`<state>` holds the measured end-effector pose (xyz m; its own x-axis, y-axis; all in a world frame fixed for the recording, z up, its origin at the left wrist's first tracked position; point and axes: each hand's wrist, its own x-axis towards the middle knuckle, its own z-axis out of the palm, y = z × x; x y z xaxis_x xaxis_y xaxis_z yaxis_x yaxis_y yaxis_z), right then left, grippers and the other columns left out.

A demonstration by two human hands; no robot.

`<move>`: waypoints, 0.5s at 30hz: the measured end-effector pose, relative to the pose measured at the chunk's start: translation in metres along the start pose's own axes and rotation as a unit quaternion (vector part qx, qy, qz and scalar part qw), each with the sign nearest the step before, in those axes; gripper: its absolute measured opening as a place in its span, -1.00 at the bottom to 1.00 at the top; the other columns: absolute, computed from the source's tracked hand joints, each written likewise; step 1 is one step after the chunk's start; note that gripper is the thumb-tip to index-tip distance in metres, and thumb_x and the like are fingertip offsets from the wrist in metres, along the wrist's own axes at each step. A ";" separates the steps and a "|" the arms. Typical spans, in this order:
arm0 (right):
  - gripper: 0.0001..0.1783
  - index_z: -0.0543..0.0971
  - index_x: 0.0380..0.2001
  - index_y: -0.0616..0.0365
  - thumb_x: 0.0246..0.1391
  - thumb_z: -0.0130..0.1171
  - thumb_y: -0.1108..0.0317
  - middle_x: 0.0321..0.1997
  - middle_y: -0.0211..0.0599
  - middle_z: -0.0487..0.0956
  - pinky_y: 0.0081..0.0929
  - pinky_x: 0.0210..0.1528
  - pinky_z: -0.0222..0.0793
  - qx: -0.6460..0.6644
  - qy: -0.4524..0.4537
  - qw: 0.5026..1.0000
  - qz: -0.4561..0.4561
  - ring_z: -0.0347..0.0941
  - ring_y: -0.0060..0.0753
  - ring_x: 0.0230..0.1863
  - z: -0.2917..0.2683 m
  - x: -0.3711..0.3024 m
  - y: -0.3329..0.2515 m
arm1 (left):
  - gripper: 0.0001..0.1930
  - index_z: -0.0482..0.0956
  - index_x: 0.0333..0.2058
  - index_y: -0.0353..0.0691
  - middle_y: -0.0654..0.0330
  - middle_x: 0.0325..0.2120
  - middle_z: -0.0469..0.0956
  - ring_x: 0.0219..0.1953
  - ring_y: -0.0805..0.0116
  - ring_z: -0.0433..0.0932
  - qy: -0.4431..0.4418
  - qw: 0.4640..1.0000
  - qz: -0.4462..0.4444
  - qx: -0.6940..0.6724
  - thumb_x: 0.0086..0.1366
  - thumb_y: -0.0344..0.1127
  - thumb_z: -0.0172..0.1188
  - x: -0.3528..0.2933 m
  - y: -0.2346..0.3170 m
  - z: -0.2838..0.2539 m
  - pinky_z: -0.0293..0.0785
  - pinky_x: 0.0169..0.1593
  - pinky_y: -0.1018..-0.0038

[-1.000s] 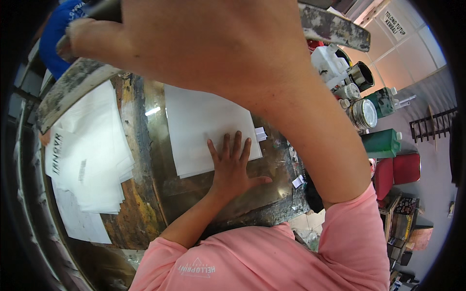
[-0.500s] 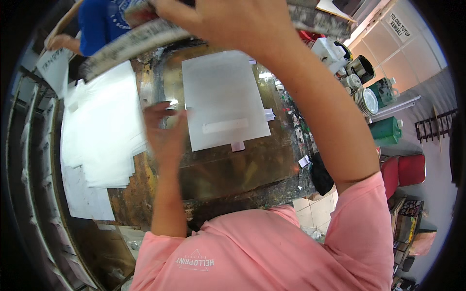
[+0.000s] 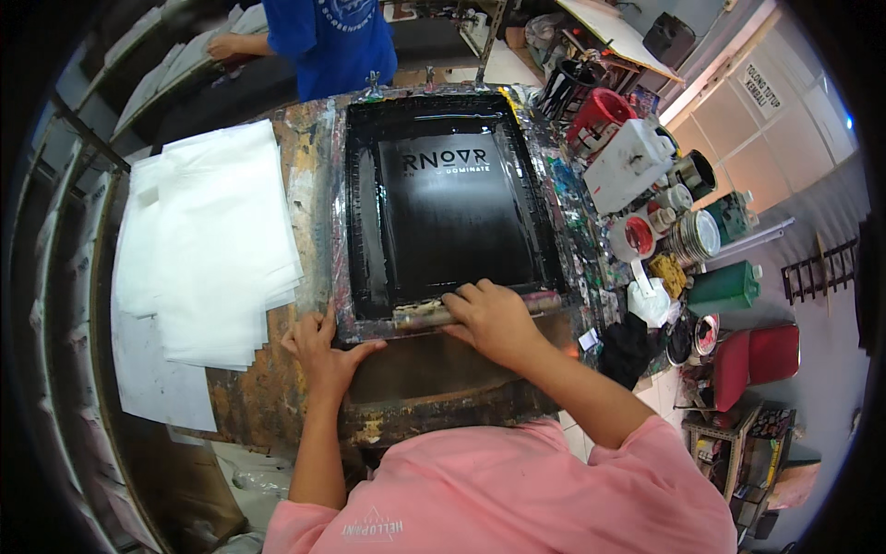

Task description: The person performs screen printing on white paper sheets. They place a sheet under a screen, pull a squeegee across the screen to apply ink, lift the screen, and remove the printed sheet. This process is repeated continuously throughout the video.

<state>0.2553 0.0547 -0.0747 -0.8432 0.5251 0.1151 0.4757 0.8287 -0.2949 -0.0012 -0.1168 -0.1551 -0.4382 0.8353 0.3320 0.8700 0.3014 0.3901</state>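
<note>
A screen printing frame (image 3: 343, 222) lies flat on the stained table, its mesh coated with glossy black ink and light lettering near the far end. Along the near edge of the mesh rests a squeegee (image 3: 420, 313) with an ink-smeared handle. My right hand (image 3: 498, 321) is closed over the squeegee's middle, fingers on the far side and thumb on the near side. At the frame's near left corner, my left hand (image 3: 323, 355) grips it, thumb along the near edge and fingers by the left side. Whatever lies beneath the screen is hidden.
Left of the frame lies a stack of white sheets (image 3: 221, 240). Paint tubs, a white jug (image 3: 628, 166) and green jugs (image 3: 724, 288) crowd the right side. A black cloth (image 3: 628, 351) hangs at the near right. A person in a blue shirt (image 3: 337, 46) stands beyond the table.
The raised frame has come down flat, covering the pale sheet on the board. My right hand has moved from the frame to the squeegee; my left has gone from beside the sheet to the corner.
</note>
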 end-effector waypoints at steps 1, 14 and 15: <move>-0.51 0.66 0.01 0.07 0.07 0.50 0.09 -0.10 -0.26 0.65 -0.14 -0.03 0.58 -0.008 -0.029 0.999 0.011 0.59 -0.06 -0.09 0.005 0.002 0.001 | 0.13 0.68 0.27 -0.12 0.20 -0.21 0.45 -0.03 0.16 0.40 -0.015 1.000 0.002 -0.005 -0.28 0.42 0.63 0.000 -0.003 0.000 0.07 0.16 0.13; -0.60 0.65 -0.16 0.00 0.23 0.37 -0.09 -0.19 -0.24 0.65 -0.08 -0.14 0.60 -0.093 0.114 0.988 -0.047 0.62 -0.04 -0.09 0.027 0.235 0.148 | 0.25 0.65 0.30 -0.16 0.23 -0.22 0.41 -0.08 0.19 0.36 -0.024 1.000 -0.012 0.009 -0.32 0.61 0.52 0.001 -0.003 -0.006 0.09 0.14 0.13; -0.57 0.66 -0.17 -0.01 0.27 0.31 -0.15 -0.19 -0.20 0.68 -0.03 -0.12 0.59 -0.084 0.103 0.989 -0.063 0.65 0.01 -0.09 0.014 0.253 0.158 | 0.26 0.65 0.31 -0.16 0.23 -0.23 0.41 -0.09 0.20 0.36 -0.015 1.000 -0.012 0.006 -0.32 0.61 0.51 0.000 -0.004 -0.005 0.09 0.15 0.13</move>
<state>0.1140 0.3160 -0.1056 -0.8382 0.4295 0.3362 0.4192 0.9016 -0.1066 -0.0061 -0.1202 -0.1519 -0.4528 0.8408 0.2967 0.8617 0.3272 0.3879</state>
